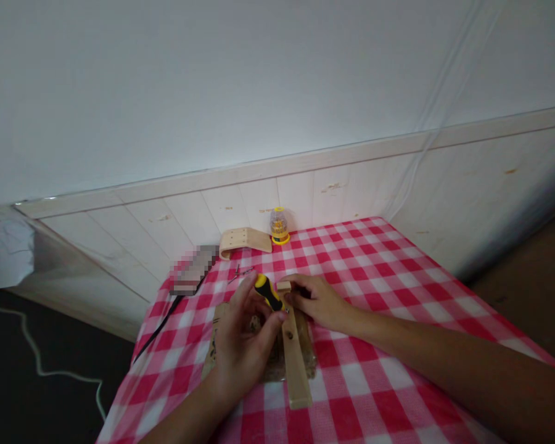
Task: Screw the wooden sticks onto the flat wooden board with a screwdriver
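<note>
My left hand (243, 342) is curled around a yellow-and-black screwdriver (269, 294), its thumb close to the lower end of the handle. The screwdriver tilts down toward a light wooden bar (296, 370) near its far end; the tip is too small to make out. My right hand (321, 301) grips the bar's far end, by a small raised block, with bent fingers. A dark hole or fitting shows in the bar's face. Under the bar lies a brown printed cardboard piece (211, 351), partly covered by my left hand.
A bent wooden piece with small holes (246, 239) and a clear container with yellow cap and base (280, 226) stand by the wall. Several small metal pieces (237, 271) lie on the checkered tablecloth (374, 394). A blurred-out object (194, 270) with a black cord is at left.
</note>
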Motion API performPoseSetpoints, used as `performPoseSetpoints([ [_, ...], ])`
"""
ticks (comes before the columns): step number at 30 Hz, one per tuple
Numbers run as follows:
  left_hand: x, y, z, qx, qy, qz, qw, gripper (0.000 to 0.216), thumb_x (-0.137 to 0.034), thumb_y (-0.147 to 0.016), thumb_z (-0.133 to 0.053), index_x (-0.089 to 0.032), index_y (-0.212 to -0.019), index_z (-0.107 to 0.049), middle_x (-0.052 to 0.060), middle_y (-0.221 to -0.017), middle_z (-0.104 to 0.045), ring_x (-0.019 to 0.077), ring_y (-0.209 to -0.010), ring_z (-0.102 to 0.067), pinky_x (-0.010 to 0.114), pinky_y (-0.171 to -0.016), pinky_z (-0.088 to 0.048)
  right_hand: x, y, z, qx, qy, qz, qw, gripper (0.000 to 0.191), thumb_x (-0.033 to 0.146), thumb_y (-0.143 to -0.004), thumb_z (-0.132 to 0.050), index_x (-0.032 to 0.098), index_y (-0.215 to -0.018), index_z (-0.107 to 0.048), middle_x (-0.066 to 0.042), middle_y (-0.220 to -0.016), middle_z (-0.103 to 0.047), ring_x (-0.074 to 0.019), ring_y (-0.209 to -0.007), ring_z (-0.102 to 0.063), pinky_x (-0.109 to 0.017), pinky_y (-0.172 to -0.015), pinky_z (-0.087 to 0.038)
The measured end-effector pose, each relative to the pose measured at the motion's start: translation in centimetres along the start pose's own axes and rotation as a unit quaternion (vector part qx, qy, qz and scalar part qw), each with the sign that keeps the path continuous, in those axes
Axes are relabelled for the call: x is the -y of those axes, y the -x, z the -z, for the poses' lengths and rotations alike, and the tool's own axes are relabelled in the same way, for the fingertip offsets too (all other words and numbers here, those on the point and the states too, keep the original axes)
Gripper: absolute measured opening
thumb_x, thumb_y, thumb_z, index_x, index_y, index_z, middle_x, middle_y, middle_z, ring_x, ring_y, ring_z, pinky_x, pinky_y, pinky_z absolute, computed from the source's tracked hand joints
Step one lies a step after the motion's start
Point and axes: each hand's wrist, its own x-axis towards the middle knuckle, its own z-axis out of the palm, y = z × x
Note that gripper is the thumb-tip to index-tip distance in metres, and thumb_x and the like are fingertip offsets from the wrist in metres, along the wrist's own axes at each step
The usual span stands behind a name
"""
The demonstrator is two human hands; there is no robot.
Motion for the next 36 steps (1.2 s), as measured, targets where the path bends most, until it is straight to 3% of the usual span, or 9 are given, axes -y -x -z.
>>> performPoseSetpoints([
  [8, -0.10, -0.64, -0.48, -0.011, 0.018, 0.085, 0.996, 0.078, -0.019, -0.086, -0.074, -0.040, -0.153, -0.042, -0.001, -0.099, -0.068, 0.0065, -0.062, -0.057, 0.017, -0.056, -0.049, 0.36, -0.09, -0.03, 0.000, -0.003, 0.008, 1.000, 0.022, 0.017, -0.088, -0.061, 0.015, -0.105, -0.075, -0.006, -0.094, -0.077, -0.0187, -0.082, -0.067, -0.028, -0.071, -0.049],
  [17, 0.39, -0.55, -0.45, 0.005, -0.007, 0.052, 0.999, 0.076, -0.016, -0.087, -0.073, -0.038, -0.153, -0.043, -0.001, -0.101, -0.069, 0.0078, -0.066, -0.056, 0.020, -0.060, -0.049, 0.34, -0.17, -0.01, 0.004, -0.006, 0.004, 1.000, 0.025, 0.013, -0.088, -0.060, 0.016, -0.108, -0.075, -0.008, -0.102, -0.079, -0.0213, -0.089, -0.071, -0.030, -0.076, -0.052],
  [31, 0.54, -0.62, -0.25, 0.031, -0.026, 0.066, 0.997, 0.076, -0.018, -0.090, -0.071, -0.035, -0.156, -0.039, -0.002, -0.091, -0.067, 0.0119, -0.076, -0.063, 0.025, -0.071, -0.053, 0.12, -0.16, -0.17, 0.003, -0.011, 0.004, 1.000, 0.019, 0.014, -0.090, -0.062, 0.017, -0.104, -0.075, -0.007, -0.098, -0.079, -0.0210, -0.088, -0.071, -0.030, -0.076, -0.052],
  [36, 0.55, -0.43, -0.04, 0.064, -0.025, 0.068, 0.995, 0.068, -0.020, -0.094, -0.065, -0.031, -0.156, -0.040, 0.006, -0.110, -0.072, 0.0178, -0.093, -0.070, 0.032, -0.083, -0.057, 0.13, -0.08, -0.14, 0.004, -0.028, 0.011, 1.000, 0.018, 0.020, -0.093, -0.062, 0.017, -0.106, -0.074, -0.007, -0.101, -0.079, -0.0223, -0.093, -0.072, -0.034, -0.083, -0.054],
])
